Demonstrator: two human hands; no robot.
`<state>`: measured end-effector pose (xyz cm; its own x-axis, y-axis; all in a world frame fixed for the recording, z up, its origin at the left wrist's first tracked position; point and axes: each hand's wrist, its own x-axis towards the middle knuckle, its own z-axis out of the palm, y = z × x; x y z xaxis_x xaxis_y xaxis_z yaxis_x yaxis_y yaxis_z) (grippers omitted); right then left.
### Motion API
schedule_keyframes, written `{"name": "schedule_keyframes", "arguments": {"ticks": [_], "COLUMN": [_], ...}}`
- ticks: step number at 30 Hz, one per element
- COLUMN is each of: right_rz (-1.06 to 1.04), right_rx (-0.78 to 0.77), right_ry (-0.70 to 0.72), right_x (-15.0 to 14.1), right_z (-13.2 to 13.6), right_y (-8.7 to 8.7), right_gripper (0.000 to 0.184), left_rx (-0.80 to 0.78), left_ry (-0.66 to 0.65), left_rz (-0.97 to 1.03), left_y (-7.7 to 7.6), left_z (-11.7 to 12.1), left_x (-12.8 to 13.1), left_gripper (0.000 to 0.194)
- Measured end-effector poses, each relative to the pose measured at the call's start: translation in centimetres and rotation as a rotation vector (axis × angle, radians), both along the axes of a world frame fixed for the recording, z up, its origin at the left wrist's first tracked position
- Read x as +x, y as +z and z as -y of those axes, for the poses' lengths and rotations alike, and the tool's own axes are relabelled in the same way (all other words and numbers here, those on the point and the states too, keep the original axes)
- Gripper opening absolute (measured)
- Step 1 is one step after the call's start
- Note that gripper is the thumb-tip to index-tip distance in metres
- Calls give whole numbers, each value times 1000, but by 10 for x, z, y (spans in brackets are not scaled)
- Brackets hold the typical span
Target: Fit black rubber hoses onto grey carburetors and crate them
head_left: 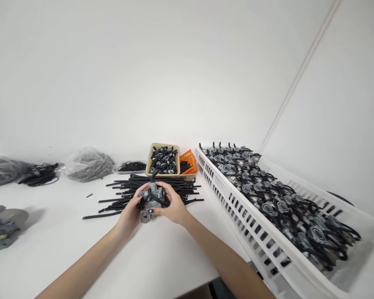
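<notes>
Between my two hands is a grey metal carburetor (152, 198) with a black cap and cable boot on top and a black hose curving across its front. My left hand (132, 209) closes on its left side. From the right, my right hand (175, 206) wraps round it, the thumb lying low across the front. A round metal piece shows at the bottom of the carburetor. Just behind the hands, many black rubber hoses (115, 206) lie spread on the white table (112, 249). Parts of the carburetor are hidden by my fingers.
At right, a long white crate (237, 199) holds rows of carburetors (268, 207). A cream bin (148, 162) of black-capped parts and an orange basket (193, 162) stand at the back. Plastic bags (89, 164), black cords (40, 173) and a grey bundle (3, 228) are leftward.
</notes>
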<state>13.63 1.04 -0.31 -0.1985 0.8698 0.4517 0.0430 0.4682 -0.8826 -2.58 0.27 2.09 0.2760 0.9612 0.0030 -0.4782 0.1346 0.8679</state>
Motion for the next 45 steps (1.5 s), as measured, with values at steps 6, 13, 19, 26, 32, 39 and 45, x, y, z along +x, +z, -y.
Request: {"name": "schedule_keyframes", "arguments": {"ticks": [6, 13, 19, 26, 32, 39, 45], "right_rz": [-174, -301, 315, 999, 1052, 1072, 1090], "right_rx": [88, 276, 670, 415, 54, -132, -131], "right_ry": [-107, -539, -1156, -1123, -938, -717, -654], "right_x": [7, 58, 140, 237, 304, 302, 304], "right_z": [2, 118, 245, 199, 95, 31, 13], "right_y": [15, 57, 95, 154, 147, 140, 133], "right_gripper": [70, 58, 60, 48, 53, 57, 58], "left_rx": [114, 148, 127, 172, 165, 157, 202], "left_ry": [-141, -92, -57, -79, -71, -107, -231], "left_rz": [-16, -81, -112, -201, -303, -390, -442], "left_y": [0, -10, -22, -28, -35, -44, -58], "left_z": [-3, -25, -36, -34, -32, -29, -29], "left_x": [-3, -4, -1, 1, 6, 7, 4], "left_gripper": [75, 81, 87, 70, 66, 69, 61]}}
